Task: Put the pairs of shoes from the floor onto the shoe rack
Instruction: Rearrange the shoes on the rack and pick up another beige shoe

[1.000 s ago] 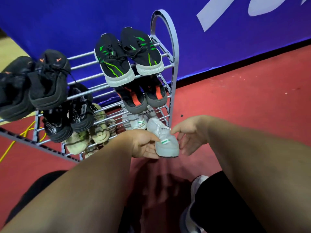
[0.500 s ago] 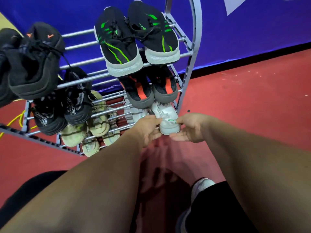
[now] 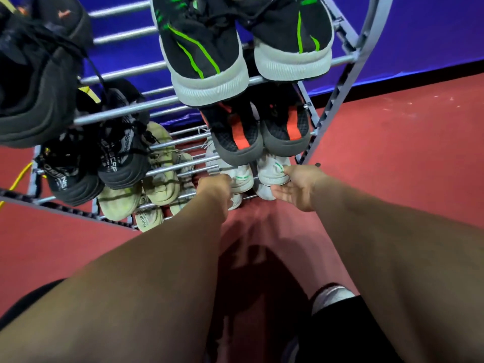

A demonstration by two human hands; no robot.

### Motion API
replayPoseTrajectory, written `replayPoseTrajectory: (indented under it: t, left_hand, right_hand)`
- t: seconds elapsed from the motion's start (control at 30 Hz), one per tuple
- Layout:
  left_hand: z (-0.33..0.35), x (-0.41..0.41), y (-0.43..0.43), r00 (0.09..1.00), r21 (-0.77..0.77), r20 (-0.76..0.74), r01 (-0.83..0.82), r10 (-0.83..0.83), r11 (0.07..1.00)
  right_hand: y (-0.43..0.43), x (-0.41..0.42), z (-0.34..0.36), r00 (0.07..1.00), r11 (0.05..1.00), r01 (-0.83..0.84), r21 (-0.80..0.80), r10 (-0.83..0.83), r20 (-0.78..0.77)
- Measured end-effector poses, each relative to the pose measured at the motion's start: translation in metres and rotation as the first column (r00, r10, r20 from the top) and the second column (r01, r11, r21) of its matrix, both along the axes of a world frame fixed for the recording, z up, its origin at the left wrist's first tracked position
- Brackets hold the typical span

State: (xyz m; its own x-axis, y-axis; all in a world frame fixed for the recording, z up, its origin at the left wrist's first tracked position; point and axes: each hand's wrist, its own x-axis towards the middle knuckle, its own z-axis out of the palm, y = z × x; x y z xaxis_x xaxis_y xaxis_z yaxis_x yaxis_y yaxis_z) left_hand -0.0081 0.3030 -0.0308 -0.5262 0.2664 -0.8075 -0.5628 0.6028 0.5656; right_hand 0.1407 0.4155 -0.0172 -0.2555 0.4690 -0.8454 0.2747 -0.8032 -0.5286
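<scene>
A grey metal shoe rack (image 3: 337,106) stands against the blue wall, with shoes on every tier. On its lower right tier sits a pair of white shoes with green marks, the left one (image 3: 242,179) and the right one (image 3: 272,170). My right hand (image 3: 298,187) has its palm turned inward, and its fingertips touch the heel side of the right white shoe. My left hand (image 3: 213,188) is against the heel of the left white shoe. Its fingers are hidden behind the back of the hand.
Black shoes with green stripes (image 3: 204,56) fill the top right, and a black and orange pair (image 3: 235,137) sits just above the white shoes. All-black shoes (image 3: 39,74), printed black shoes (image 3: 120,158) and beige shoes (image 3: 159,176) fill the left. Red floor (image 3: 392,153) stretches right. A yellow cable (image 3: 18,176) lies far left.
Both hands carried the right white shoe up from in front of the rack onto the lower tier beside its mate. My view has moved closer to the rack.
</scene>
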Motion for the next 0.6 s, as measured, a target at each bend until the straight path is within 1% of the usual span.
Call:
replayPoseTrajectory:
  t: [0.03, 0.07, 0.13, 0.27, 0.37, 0.47, 0.6]
  left_hand:
    - [-0.007, -0.002, 0.001, 1.000, 0.003, 0.026, -0.017, 0.017, 1.000]
    - [-0.007, 0.000, 0.000, 0.999, -0.012, 0.043, -0.010, 0.010, 1.000]
    - [-0.010, 0.004, 0.001, 0.997, 0.010, 0.079, 0.018, -0.019, 1.000]
    - [-0.021, 0.007, 0.006, 0.994, 0.113, 0.082, -0.086, 0.077, 0.990]
    - [-0.026, 0.004, 0.005, 0.984, 0.144, 0.088, -0.168, 0.156, 0.975]
    - [-0.025, 0.004, 0.007, 0.982, 0.136, 0.085, -0.178, 0.167, 0.975]
    - [-0.025, 0.005, 0.011, 0.981, 0.169, 0.088, -0.184, 0.172, 0.968]
  right_hand:
    - [0.001, -0.003, -0.004, 1.000, 1.000, 0.008, 0.008, -0.008, 0.012]
    - [0.002, -0.004, -0.007, 0.999, 1.000, 0.013, 0.020, -0.013, 0.033]
    - [0.004, -0.006, -0.014, 0.996, 0.999, 0.021, 0.042, -0.024, 0.083]
    - [0.006, -0.007, -0.021, 0.992, 0.995, 0.039, 0.092, -0.049, 0.114]
    - [0.008, -0.006, -0.024, 0.992, 0.993, 0.063, 0.100, -0.073, 0.107]
    - [0.009, -0.007, -0.025, 0.994, 0.992, 0.079, 0.099, -0.086, 0.072]
    - [0.008, -0.014, -0.025, 0.995, 0.991, 0.090, 0.100, -0.094, 0.036]
